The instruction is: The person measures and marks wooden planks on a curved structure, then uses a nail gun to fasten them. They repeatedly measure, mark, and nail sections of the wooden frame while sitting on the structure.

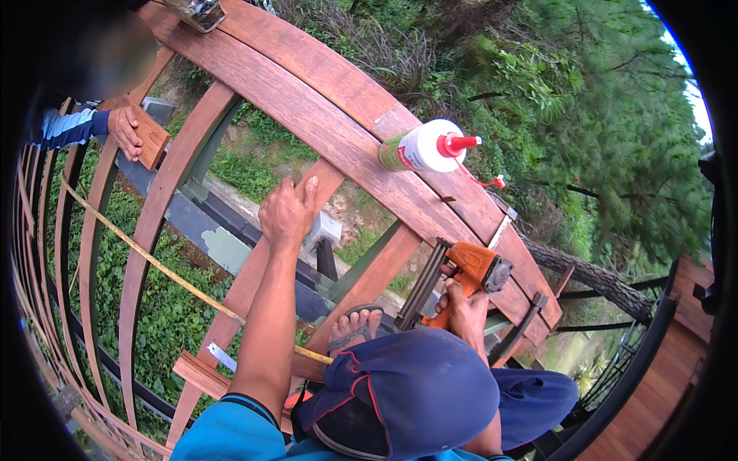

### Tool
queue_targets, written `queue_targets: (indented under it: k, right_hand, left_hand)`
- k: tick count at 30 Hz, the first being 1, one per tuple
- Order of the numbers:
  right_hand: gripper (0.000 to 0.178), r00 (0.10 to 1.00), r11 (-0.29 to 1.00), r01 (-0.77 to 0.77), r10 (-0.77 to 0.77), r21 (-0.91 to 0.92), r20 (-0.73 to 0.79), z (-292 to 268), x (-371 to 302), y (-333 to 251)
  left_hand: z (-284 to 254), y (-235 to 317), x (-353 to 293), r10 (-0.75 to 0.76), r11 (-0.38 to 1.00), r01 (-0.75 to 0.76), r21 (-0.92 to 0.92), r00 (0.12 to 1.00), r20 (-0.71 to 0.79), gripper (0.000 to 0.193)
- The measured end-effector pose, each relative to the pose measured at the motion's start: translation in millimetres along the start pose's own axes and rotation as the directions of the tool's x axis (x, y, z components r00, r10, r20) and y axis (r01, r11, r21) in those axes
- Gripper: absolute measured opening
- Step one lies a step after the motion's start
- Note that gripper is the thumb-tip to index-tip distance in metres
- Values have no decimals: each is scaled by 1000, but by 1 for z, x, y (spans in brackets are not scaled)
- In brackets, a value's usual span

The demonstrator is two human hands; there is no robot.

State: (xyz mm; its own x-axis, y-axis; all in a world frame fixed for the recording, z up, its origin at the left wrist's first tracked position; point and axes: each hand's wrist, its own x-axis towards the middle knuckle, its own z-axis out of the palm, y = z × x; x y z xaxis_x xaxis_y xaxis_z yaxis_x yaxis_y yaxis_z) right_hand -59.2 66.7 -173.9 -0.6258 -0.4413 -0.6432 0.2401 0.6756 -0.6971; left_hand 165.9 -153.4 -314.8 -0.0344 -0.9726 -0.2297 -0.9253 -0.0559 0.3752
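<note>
Right hand (465,307): we see it wrapped round the nail gun (470,260), fingers clamped on the orange grip. The gun sits at the near edge of the planks (292,84), right of centre, its dark magazine slanting down to the left. We can't tell if its nose touches wood.

Left hand (288,211): we have it on the joist (328,178), near where that meets the planks. One digit stands apart, the rest look curled; we can't tell if they grip or just lean.

Bottle (427,146), white with a red nozzle, is on the planks beyond the gun, its small red cap dangling by a strap. Far left, a co-worker's hand (125,132) lies on a wood block (151,138), fingers close together. Yellow strip (154,261) runs across the joists and passes under the left forearm. Below we note a navy hat (430,384), a sandalled foot (356,326) and a bent knee (534,403). Greenery (538,100) fills the upper right.
</note>
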Motion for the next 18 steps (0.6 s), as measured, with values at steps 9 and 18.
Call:
queue_targets:
  k: [9,18]
  right_hand:
    - [36,999,1000,-4,4,2,48,14,2,-6]
    - [19,996,995,-92,92,-27,3,11,6,3]
  left_hand:
    - [3,-2,1,-10,1000,10,-5,1000,-10,59]
    - [9,-3,2,-11,1000,11,17,999,33,60]
